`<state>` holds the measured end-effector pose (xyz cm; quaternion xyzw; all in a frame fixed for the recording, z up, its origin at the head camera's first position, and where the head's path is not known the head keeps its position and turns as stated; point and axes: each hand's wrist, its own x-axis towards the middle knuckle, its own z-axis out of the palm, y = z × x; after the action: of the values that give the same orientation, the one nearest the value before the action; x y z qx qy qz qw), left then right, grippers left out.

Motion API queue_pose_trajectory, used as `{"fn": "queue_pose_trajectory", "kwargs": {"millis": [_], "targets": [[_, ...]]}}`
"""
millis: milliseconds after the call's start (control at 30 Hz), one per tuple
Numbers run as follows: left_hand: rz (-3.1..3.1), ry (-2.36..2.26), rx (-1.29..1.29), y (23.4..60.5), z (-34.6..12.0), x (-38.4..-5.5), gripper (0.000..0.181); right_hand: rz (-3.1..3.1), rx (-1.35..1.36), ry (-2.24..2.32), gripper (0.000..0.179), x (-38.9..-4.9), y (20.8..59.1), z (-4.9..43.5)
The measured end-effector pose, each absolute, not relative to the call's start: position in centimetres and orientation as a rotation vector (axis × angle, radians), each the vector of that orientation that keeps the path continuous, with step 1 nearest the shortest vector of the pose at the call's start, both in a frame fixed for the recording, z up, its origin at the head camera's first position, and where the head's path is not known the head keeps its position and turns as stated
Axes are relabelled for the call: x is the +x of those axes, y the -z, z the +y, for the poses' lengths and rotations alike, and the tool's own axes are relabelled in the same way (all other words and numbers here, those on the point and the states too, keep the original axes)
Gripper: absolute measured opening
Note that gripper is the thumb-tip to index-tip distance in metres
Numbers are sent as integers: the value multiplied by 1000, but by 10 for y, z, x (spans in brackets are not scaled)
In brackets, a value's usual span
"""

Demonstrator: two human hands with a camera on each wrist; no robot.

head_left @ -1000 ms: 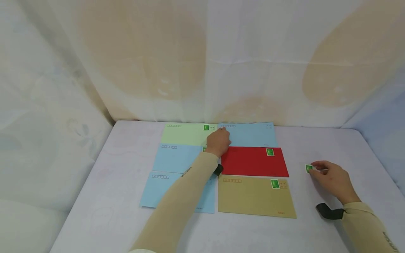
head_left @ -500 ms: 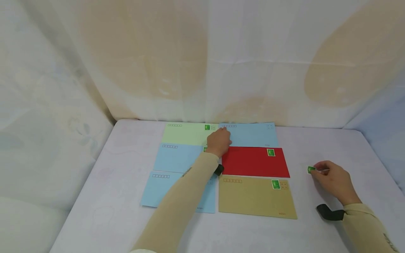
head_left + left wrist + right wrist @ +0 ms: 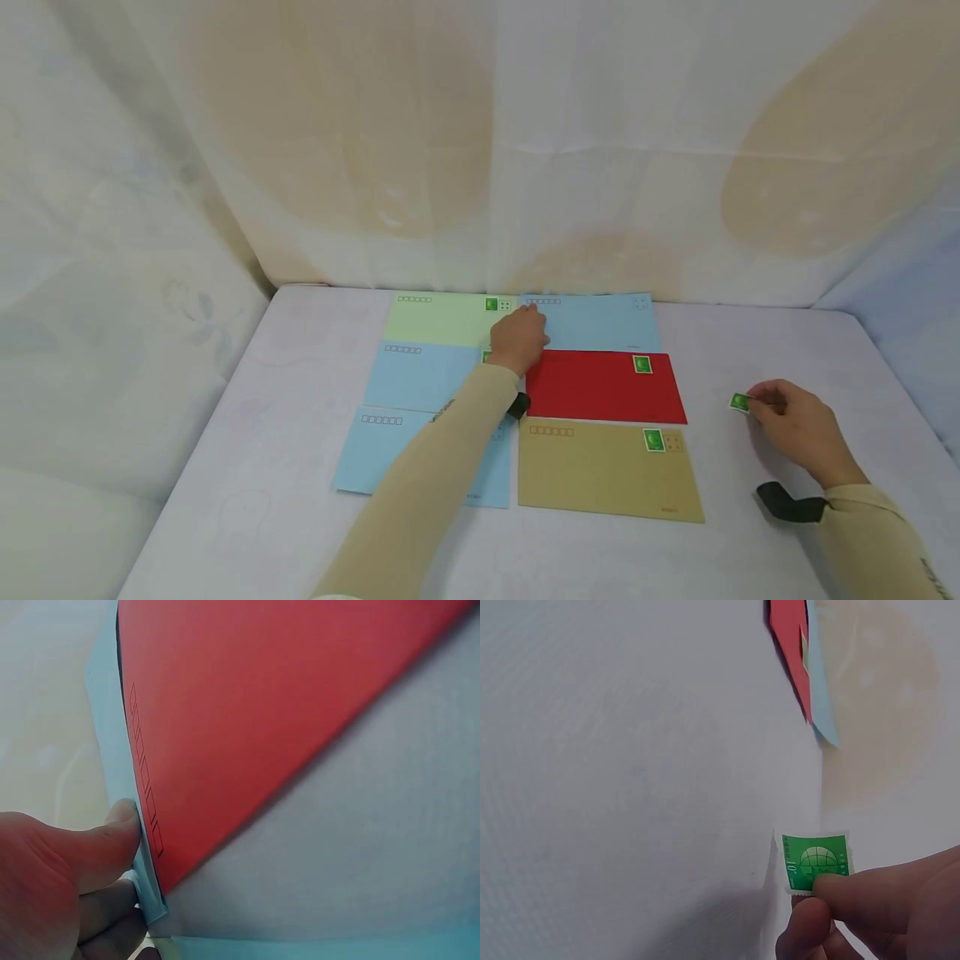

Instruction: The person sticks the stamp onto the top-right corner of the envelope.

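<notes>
In the head view my left hand is at the left end of the light blue envelope in the back right. Its thumb lies on that envelope's near edge in the left wrist view, with curled fingers at the corner. Off to the right, my right hand pinches a small green postage stamp between thumb and fingers, raised over the table. The stamp has white perforated borders and a globe-like print. That blue envelope has a printed box row at upper left and a small printed mark at upper right.
Below the blue envelope lie a stamped red envelope and a stamped tan one. At left are a stamped light green envelope and two blue ones, partly under my left sleeve. Cloth walls enclose the white table.
My right hand has shifted slightly right, and the stamp in it has tilted. The left hand stays at the blue envelope.
</notes>
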<state>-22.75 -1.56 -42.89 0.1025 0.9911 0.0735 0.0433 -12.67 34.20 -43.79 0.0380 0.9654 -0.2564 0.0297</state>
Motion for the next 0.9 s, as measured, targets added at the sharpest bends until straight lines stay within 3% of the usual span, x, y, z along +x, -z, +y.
{"fn": "queue_pose_trajectory", "kwargs": {"millis": [900], "targets": [[3040,-196,307,430,-15,-230,41,2996,204,882,34,-138,431,319]]}}
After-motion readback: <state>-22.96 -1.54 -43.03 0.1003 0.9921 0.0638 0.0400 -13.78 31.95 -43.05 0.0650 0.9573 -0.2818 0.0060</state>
